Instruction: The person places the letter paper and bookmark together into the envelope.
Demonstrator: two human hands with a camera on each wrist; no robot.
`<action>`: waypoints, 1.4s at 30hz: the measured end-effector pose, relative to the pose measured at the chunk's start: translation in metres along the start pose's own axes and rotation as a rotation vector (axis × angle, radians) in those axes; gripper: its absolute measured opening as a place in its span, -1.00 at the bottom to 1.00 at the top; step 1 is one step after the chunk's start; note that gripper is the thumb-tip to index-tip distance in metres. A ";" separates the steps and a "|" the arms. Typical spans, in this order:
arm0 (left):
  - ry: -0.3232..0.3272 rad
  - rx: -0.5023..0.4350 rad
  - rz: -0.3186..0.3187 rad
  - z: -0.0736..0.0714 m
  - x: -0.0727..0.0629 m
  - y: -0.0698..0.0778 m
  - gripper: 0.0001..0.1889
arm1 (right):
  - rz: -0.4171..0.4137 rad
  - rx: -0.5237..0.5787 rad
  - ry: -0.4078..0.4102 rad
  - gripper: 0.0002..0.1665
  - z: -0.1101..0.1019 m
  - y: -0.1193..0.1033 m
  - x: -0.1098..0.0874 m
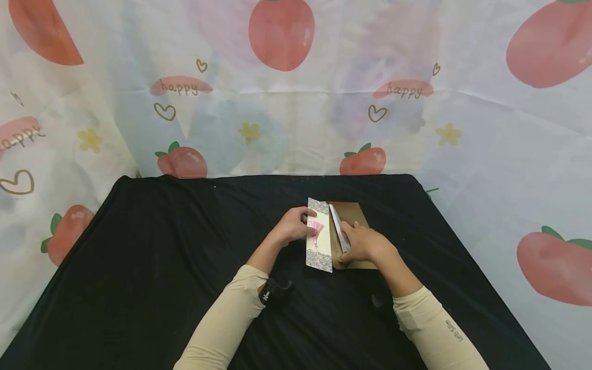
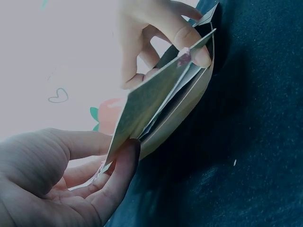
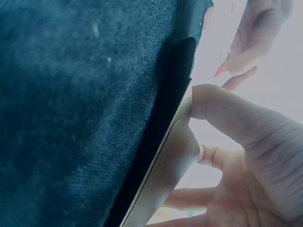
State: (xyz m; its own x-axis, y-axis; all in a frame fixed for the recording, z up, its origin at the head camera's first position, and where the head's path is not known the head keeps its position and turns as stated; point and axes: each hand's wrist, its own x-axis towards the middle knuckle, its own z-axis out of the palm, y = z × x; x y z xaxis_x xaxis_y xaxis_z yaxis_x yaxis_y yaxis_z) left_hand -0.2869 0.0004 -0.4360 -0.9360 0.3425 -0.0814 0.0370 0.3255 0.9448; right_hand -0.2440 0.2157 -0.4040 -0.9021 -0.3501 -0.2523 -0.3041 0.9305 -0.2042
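A brown paper envelope (image 1: 353, 213) lies on the black cloth, its cream flap (image 1: 318, 252) raised at the left. Grey lace-like bands and a pink figure decorate the flap. A white paper (image 1: 338, 228) shows in the envelope's mouth. My left hand (image 1: 295, 225) pinches the flap between thumb and fingers, as the left wrist view also shows. My right hand (image 1: 365, 243) grips the envelope beside its mouth, thumb (image 2: 202, 56) at the near edge. In the right wrist view the thumb and a fingertip touch the brown body (image 3: 168, 163); the palm hides part of it.
Black cloth (image 1: 152, 267) with soft folds covers the table. Behind it hangs a pale curtain (image 1: 296, 123) printed with red fruit, hearts and the word happy. A black band (image 1: 272, 292) circles my left wrist.
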 end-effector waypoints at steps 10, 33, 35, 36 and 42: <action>0.052 0.057 -0.006 0.012 0.008 0.003 -0.48 | 0.000 0.010 -0.001 -0.35 0.000 0.001 0.000; 0.148 0.402 0.080 0.025 0.012 0.013 -0.45 | -0.057 0.074 -0.017 -0.88 -0.007 0.004 0.001; 0.155 0.405 0.086 0.026 0.011 0.015 -0.45 | -0.062 0.066 -0.005 -0.91 -0.007 0.004 0.002; 0.158 0.407 0.088 0.027 0.011 0.015 -0.46 | -0.064 0.066 -0.002 -0.91 -0.007 0.004 0.002; 0.149 0.417 0.062 0.028 0.011 0.012 -0.45 | -0.062 0.064 -0.003 -0.89 -0.006 0.005 0.002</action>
State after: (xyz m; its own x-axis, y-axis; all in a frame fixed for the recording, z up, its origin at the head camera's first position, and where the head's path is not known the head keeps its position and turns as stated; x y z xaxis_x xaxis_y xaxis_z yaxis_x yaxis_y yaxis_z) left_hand -0.2872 0.0334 -0.4343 -0.9667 0.2515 0.0472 0.2040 0.6462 0.7354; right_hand -0.2487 0.2205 -0.4001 -0.8813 -0.4073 -0.2398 -0.3392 0.8984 -0.2791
